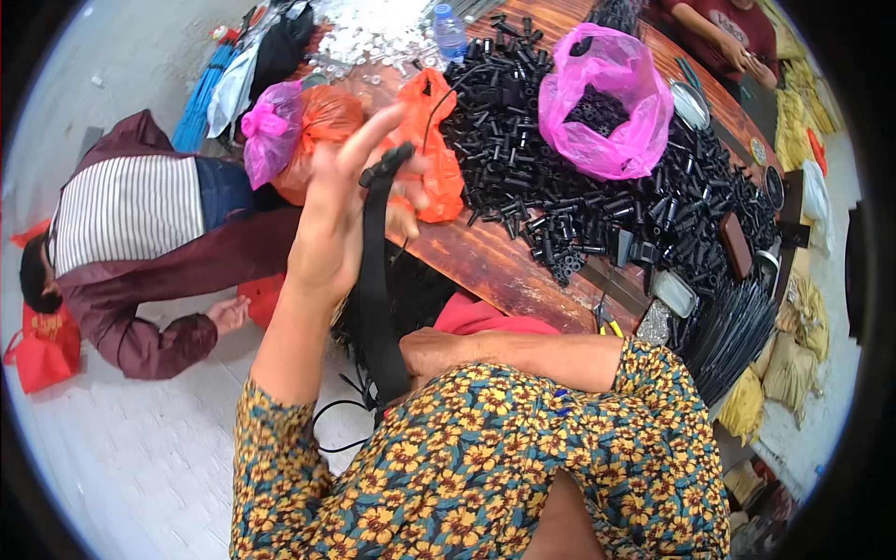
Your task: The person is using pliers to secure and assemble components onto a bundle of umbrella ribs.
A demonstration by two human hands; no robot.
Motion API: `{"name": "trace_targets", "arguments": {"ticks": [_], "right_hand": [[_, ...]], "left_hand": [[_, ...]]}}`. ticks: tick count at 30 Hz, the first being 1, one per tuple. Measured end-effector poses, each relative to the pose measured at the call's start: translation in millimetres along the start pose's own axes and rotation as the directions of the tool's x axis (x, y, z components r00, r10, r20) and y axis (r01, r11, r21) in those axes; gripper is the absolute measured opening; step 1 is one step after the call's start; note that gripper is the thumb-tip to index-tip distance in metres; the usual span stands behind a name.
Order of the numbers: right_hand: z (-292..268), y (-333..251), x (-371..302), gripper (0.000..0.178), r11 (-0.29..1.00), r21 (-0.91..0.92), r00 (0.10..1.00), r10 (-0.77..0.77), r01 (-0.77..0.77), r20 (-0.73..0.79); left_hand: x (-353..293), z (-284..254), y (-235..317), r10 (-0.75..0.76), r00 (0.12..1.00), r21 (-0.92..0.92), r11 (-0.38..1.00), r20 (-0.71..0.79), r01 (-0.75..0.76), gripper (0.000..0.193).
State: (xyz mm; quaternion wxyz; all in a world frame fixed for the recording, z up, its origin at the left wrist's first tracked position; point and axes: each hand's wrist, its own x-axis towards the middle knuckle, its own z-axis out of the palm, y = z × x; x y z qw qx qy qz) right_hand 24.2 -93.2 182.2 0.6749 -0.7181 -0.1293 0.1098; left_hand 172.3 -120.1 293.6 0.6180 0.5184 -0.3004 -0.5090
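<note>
A wide black strap [378, 271] with a small black clip [387, 166] at its top stands upright in front of my body. My left hand [336, 210] is raised beside the strap's upper part, its fingers stretched and apart, slightly blurred. The clip lies in front of those fingers; I cannot tell whether they touch. Low at my waist, my right hand [425, 357] is next to the strap's lower end, with its fingers mostly hidden. A thin black cord [338, 406] loops below the strap.
The wooden table [504, 266] bears a heap of black tubular parts [597, 219], an open pink bag [607, 159], orange bags [434, 140], white pieces [373, 37] and yellow-handled pliers [609, 327]. A person [140, 224] bends at the left; another person [737, 42] is at the far right.
</note>
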Motion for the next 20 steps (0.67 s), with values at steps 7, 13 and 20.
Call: {"name": "trace_targets", "arguments": {"ticks": [7, 13, 20], "right_hand": [[-6, 10, 6, 0.035, 0.994, -0.110, 0.985, -0.044, 0.025, -0.165], [-7, -9, 28, 0.039, 0.996, -0.083, 0.992, 0.015, -0.026, -0.126], [-5, -5, 50, 0.019, 0.996, -0.094, 0.989, -0.006, -0.008, -0.147]], "left_hand": [[-171, -75, -52, -0.777, 0.622, 0.084, 0.629, 0.100, 0.773, 0.065], [-191, -68, -44, -0.794, 0.586, 0.202, 0.554, -0.164, 0.808, 0.048], [-210, -82, -42, -0.773, 0.578, 0.664, 0.290, -0.262, 0.689, 0.034]]}}
